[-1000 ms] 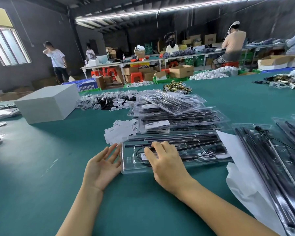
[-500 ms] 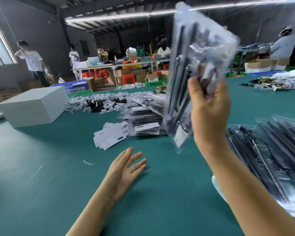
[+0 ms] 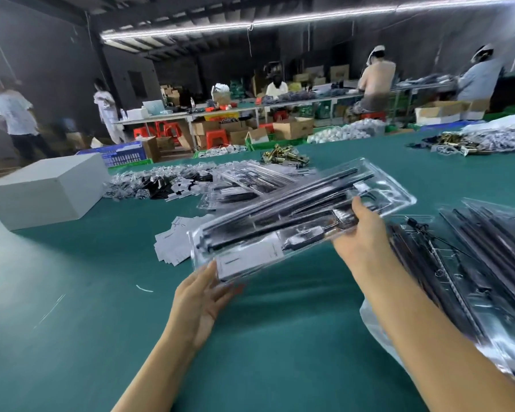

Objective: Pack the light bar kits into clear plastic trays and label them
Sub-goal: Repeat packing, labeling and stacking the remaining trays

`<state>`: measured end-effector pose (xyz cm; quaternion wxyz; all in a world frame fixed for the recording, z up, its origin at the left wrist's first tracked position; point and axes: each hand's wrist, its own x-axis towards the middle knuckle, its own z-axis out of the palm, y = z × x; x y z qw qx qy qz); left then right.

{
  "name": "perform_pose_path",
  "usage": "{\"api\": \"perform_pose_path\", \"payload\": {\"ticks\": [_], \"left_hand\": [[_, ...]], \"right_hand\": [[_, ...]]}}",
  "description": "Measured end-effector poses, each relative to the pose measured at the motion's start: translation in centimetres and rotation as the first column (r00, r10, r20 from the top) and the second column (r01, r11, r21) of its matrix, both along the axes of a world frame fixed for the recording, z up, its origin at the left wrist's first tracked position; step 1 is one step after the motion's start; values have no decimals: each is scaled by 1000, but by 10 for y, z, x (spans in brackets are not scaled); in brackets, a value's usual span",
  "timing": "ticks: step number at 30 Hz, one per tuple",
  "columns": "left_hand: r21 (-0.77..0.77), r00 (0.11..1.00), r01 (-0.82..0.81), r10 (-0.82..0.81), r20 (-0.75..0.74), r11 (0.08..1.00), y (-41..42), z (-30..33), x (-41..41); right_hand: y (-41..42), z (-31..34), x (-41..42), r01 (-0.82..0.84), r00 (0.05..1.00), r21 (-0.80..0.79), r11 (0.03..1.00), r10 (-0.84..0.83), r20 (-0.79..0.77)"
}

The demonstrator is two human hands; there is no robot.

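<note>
The right hand (image 3: pixel 361 239) is gripping the right end of a clear plastic tray (image 3: pixel 301 217), thumb on top, fingers curled beneath. The left hand (image 3: pixel 201 295) is supporting the tray's near left corner with straight, spread fingers. The tray, holding black light bars (image 3: pixel 280 203) and a white label (image 3: pixel 247 258), is hanging tilted above the green bench (image 3: pixel 87 322), near its middle. Behind it, packed trays (image 3: pixel 244 185) are lying stacked beside loose labels (image 3: pixel 173 245).

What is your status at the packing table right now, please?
Right hand grips packed tray in the air, left hand supports its near corner. White label shows inside. Green table below.
</note>
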<state>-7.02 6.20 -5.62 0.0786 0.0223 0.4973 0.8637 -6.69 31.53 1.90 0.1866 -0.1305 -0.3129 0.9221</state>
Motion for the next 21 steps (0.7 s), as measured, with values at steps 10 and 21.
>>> {"api": "perform_pose_path", "payload": {"ticks": [10,21], "left_hand": [[129,969,-216,196,153,968,-33,15,-18],[256,977,-210,193,89,944,-15,85,-92]], "right_hand": [[-12,-50,11,-86,952,95,992,54,301],[-16,-67,7,-44,916,18,999,33,400]]}}
